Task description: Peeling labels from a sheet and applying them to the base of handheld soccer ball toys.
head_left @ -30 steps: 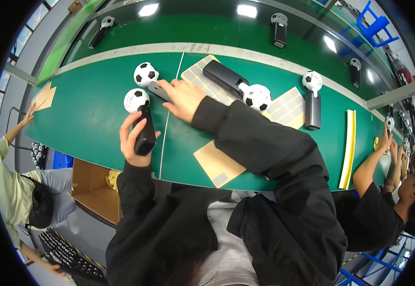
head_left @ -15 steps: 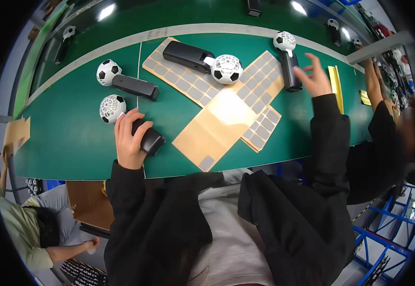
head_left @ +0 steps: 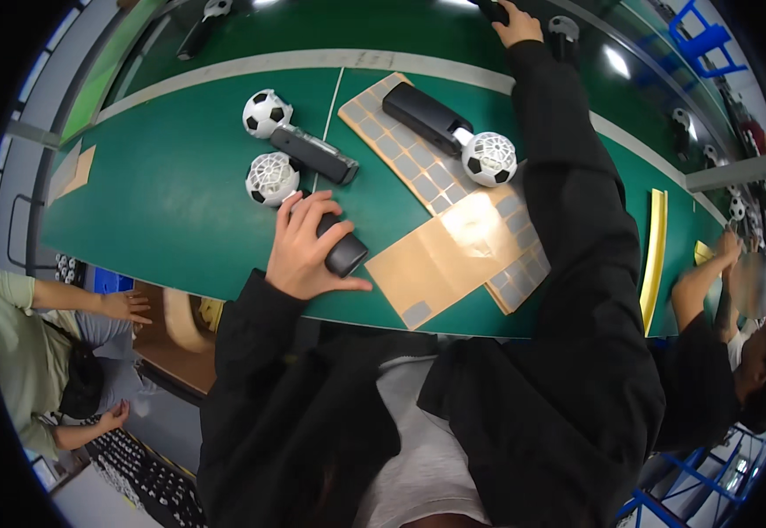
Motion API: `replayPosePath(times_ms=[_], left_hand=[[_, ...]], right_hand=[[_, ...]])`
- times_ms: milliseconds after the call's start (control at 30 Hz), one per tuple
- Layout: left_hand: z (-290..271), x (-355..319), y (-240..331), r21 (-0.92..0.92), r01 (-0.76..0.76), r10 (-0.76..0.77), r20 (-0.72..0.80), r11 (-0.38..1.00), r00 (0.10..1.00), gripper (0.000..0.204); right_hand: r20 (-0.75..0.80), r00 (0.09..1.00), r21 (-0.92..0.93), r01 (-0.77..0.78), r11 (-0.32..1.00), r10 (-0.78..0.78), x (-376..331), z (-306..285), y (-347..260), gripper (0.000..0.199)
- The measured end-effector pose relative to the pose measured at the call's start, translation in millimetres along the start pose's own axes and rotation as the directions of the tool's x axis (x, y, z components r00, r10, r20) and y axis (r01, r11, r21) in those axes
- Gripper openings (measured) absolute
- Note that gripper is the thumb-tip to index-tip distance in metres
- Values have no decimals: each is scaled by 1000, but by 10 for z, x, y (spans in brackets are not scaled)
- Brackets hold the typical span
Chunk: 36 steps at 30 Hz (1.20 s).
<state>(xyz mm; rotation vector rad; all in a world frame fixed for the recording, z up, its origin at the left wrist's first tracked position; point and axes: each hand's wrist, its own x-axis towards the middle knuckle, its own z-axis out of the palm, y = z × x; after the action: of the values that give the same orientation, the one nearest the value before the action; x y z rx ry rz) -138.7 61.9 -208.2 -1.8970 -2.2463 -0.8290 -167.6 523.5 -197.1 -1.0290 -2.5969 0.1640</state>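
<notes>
My left hand (head_left: 308,246) curls its fingers over the black handle (head_left: 345,253) of a soccer-ball-headed device. Its thumb stretches past the handle's near end. That device's white mesh ball (head_left: 272,179) points away to the left. Just beyond lies a second device with a black handle (head_left: 315,154) and soccer-ball head (head_left: 267,113). Far forward, past the table's pale edge strip, my right hand (head_left: 518,26) is closed on a black handle (head_left: 492,10), which the frame's top cuts off. A third device (head_left: 427,117) rests on tan sheets with grey rounded-square stickers (head_left: 414,167).
A folded tan sheet (head_left: 431,273) catches glare near the green table's (head_left: 163,211) front edge. Yellow strips (head_left: 655,255) lie to the right. Other ball-headed devices (head_left: 563,31) sit on the far green surface. Co-workers work at the left (head_left: 27,352) and right (head_left: 695,361).
My right hand has gone from above the table's right side to the far surface and closed on a black handle. The device beside it no longer shows there. My left thumb has spread outward.
</notes>
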Motion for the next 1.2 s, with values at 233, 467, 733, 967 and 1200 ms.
replayPosePath(times_ms=[233,467,733,967,1200], left_hand=[[-57,43,24,0,9,-9,73,1000,997,61],[-53,-41,-288,121,-228,209,152,966,966,72],[-213,221,116,-608,-69,30,-75,791,997,80],[86,465,606,-759,367,-93,486,-537,869,89],[572,614,452,-355,470,62,743,-808,667,79]], right_hand=[[-311,903,-131,267,955,-295,-590,-85,252,31],[187,950,679,59,731,-250,-2723,-721,194,12],[119,923,591,231,773,-367,-2871,-652,239,19],[210,912,694,115,711,-351,-2747,-566,254,15],[177,885,754,158,637,-430,-2705,-550,206,18]])
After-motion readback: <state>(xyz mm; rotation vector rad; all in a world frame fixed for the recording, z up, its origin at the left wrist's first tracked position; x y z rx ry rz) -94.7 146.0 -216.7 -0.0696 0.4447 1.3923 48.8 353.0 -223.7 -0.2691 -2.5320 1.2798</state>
